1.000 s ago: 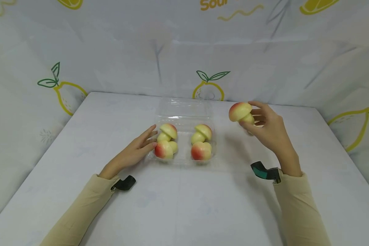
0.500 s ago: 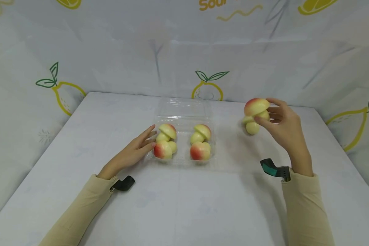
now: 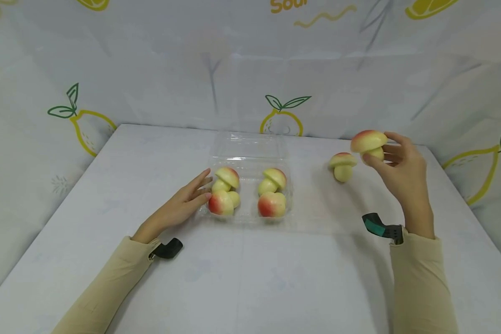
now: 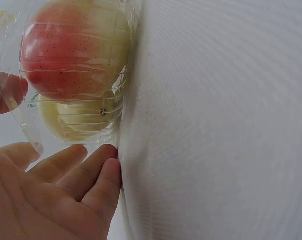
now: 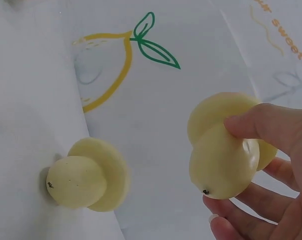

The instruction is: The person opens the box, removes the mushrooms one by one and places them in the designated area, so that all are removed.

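Note:
In the head view my left hand (image 3: 178, 209) lies against the left side of a clear plastic clamshell box (image 3: 247, 199), fingers extended. Its wall (image 4: 121, 95) comes up close to the fingertips in the left wrist view. Inside sit several yellow-and-red toy mushrooms, one at front left (image 3: 220, 204) and one at front right (image 3: 271, 205). My right hand (image 3: 407, 178) pinches another toy mushroom (image 3: 366, 140) by its stem, cap upward, above the table at the right. Left of it, a toy mushroom (image 3: 342, 163) stands on the table; the right wrist view shows its pale stem (image 5: 75, 182).
The box's lid (image 3: 250, 146) is folded back toward the rear table edge. A white table (image 3: 242, 278) spreads in front of the box. Behind it hangs a white cloth backdrop (image 3: 158, 69) with lemon drawings.
My right hand has carried its toy mushroom to the right and slightly up. The toy mushroom standing on the table, mostly hidden before, is now in full view. My left hand stays put.

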The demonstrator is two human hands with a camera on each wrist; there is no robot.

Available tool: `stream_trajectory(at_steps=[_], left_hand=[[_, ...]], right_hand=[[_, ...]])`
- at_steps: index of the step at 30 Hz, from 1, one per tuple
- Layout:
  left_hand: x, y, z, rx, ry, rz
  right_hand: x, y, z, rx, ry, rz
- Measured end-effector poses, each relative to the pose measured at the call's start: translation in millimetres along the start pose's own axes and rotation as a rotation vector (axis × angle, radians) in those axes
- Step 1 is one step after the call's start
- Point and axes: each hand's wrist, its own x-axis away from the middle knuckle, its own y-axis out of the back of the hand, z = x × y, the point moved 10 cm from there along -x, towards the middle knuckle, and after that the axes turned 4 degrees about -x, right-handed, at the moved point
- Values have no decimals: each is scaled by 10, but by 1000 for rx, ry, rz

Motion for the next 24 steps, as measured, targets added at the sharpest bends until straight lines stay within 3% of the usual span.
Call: stream_trajectory(at_steps=[17,24], left_hand=[[-15,-2,35,-8,-2,1],[-20,4,36,-19,4,-6]], right_hand=[[-37,141,-458,-46,-206,-87],[-71,108,-614,-15,-236,-83]])
